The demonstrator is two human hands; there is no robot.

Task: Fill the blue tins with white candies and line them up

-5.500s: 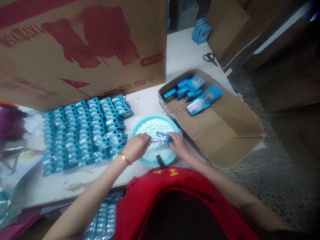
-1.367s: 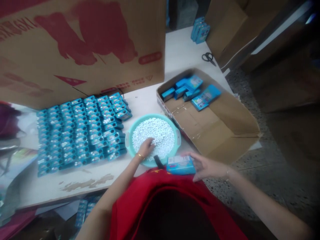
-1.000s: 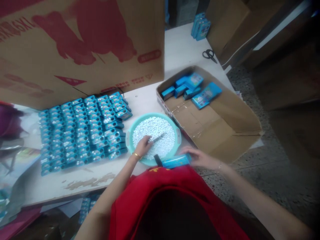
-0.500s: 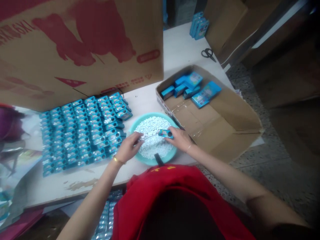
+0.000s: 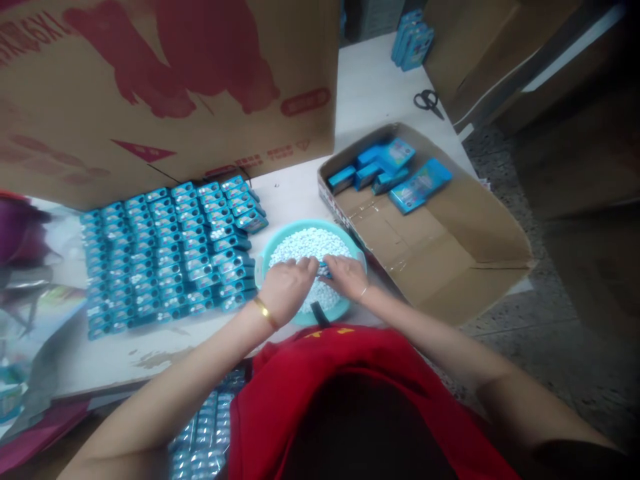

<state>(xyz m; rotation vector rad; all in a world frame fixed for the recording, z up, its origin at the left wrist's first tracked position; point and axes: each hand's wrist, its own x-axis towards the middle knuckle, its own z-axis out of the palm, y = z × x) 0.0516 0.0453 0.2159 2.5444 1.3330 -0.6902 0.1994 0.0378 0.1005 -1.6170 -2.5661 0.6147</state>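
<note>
Over the round turquoise basin [image 5: 357, 293], my right hand [image 5: 347, 275] is closed on a small blue box [image 5: 324, 269], which is mostly covered by fingers. My left hand [image 5: 289, 285], with a gold bracelet on its wrist, has its fingers curled together against the left end of that box. Whatever those left fingers hold, if anything, is hidden. Small white pellets [image 5: 313, 241] fill the basin beneath both hands. Left of the basin stand tight rows of blue boxes [image 5: 170, 250] with dark round openings; white pellets show on some of them.
A big printed carton [image 5: 210, 80] stands behind the rows. At right is a shallow cardboard tray [image 5: 430, 250] with several blue packs [image 5: 420, 185] in its far part. Black scissors [image 5: 427, 102] and upright blue packs [image 5: 413, 43] lie farther back. Clear-wrapped packs [image 5: 205, 427] sit below the table edge.
My left hand has moved right, from over the pellets to the blue box, and now covers part of it. My right hand still holds the box. The view has shifted slightly.
</note>
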